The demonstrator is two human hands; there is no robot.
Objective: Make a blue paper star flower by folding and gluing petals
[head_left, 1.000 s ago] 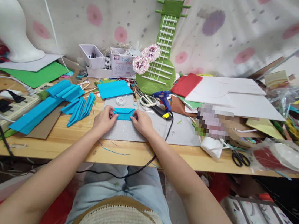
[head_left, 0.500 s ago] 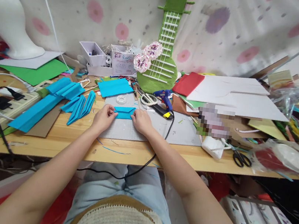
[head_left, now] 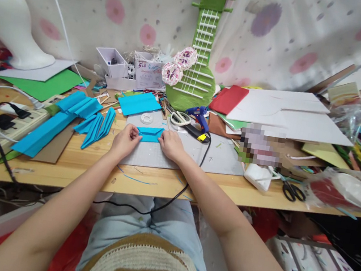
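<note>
Between my hands, over the grey cutting mat [head_left: 163, 160], is a small folded piece of blue paper [head_left: 150, 134] with a flap along its upper edge. My left hand [head_left: 126, 140] pinches its left end between thumb and fingers. At the right end, my right hand [head_left: 170, 145] grips the corner with bent fingers. To the left lie folded blue paper strips [head_left: 98, 128] and a longer blue strip [head_left: 43, 135]. Behind my hands are a flat blue sheet [head_left: 139, 103] and a white ring-shaped disc [head_left: 146, 118].
A blue glue gun [head_left: 199, 116], white-handled scissors [head_left: 179, 118] and a yellow-black cutter [head_left: 197, 133] lie behind my right hand. A green paper guitar [head_left: 193, 83] leans at the back. Black scissors [head_left: 293, 192] sit right; a power strip [head_left: 7, 136] is left. A black cable [head_left: 176, 198] crosses the table edge.
Both hands keep hold of the blue paper's ends, with almost no movement. The view has shifted very slightly.
</note>
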